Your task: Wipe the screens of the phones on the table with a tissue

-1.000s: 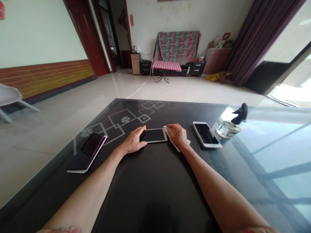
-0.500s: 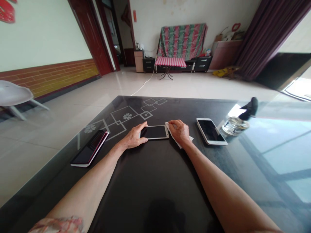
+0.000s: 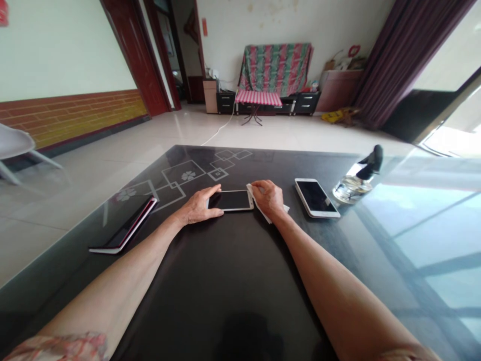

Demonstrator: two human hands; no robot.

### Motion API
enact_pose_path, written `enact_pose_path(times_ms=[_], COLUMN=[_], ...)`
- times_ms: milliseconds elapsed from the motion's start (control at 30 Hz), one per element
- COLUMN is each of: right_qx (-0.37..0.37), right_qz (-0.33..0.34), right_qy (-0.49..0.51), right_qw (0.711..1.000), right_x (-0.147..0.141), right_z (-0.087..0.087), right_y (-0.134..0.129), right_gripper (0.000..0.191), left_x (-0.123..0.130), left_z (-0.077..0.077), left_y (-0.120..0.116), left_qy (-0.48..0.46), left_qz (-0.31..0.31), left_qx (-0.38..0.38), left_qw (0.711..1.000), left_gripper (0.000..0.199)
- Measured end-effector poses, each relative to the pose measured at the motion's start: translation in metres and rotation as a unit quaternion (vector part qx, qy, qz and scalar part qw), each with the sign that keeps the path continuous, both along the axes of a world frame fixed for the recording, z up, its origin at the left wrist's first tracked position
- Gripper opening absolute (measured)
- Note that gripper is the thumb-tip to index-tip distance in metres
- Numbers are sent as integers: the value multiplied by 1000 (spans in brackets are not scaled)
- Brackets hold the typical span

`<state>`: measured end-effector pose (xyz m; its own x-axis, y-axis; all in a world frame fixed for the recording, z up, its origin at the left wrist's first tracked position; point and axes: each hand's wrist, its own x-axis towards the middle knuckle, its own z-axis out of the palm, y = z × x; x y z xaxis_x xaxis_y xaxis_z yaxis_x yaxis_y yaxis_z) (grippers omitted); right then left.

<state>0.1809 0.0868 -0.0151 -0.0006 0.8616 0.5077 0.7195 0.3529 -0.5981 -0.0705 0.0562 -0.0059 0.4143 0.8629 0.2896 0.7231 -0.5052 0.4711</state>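
Observation:
A white-framed smartphone with a dark screen lies sideways on the black table. My left hand grips its left end, thumb along the near edge and fingers at the far edge. At the phone's right end, my right hand is closed on a folded white tissue, which pokes out on both sides of the fist. To the right of that hand rests a second white smartphone, screen up. Left of my left forearm is a dark phone with a pink-red edge.
A clear spray bottle with a black trigger head stands at the right of the table. Beyond the far edge are a small striped table and a cloth-covered object. A white chair is at far left.
The whole view has shifted, so the table items appear a little further left. Both hands keep the same hold on the phone and the tissue.

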Motion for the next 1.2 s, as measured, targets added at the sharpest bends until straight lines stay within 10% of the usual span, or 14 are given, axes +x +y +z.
enact_pose_path(times_ms=[633, 1200], right_qx=[-32, -5], right_qz=[-57, -50], right_qy=[-17, -20], right_qw=[998, 999], right_x=[0, -2], right_z=[-2, -3], right_y=[6, 5], right_gripper=[22, 21], left_x=[-5, 31], left_z=[0, 19], left_y=[-1, 13], left_qy=[-13, 212], left_qz=[11, -34], left_qx=[-20, 16], left_qw=[1000, 977], left_gripper=[85, 90])
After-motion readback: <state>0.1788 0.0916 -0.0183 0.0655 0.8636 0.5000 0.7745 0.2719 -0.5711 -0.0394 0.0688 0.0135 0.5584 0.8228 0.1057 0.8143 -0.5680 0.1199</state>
